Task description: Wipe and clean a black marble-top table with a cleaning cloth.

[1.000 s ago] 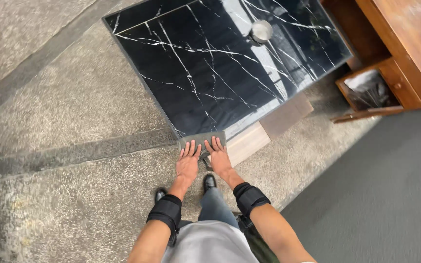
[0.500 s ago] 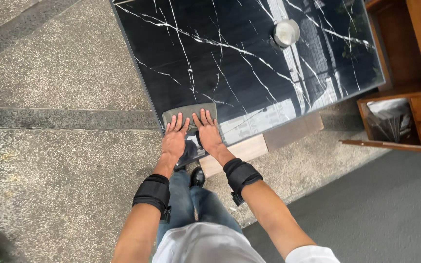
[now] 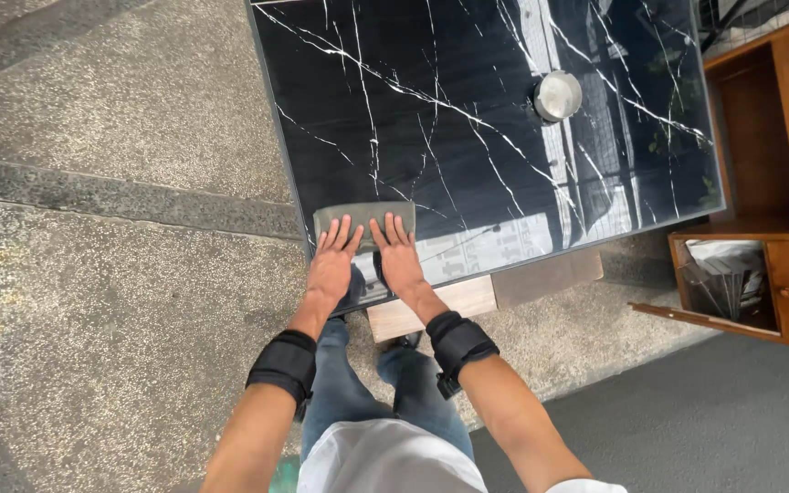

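Cloth (image 3: 363, 219) pushed farther up the tabletop (image 3: 468, 110).

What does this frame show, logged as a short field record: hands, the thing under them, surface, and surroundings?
left hand: flat, fingers spread, on the cloth
right hand: flat, fingers spread, on the cloth
cloth: grey-green cloth, folded, near the table's front edge
surface: glossy black marble-look table top with white veins
on table: small round metal dish, far side
surroundings: wooden cabinet at right, an open drawer; stone floor
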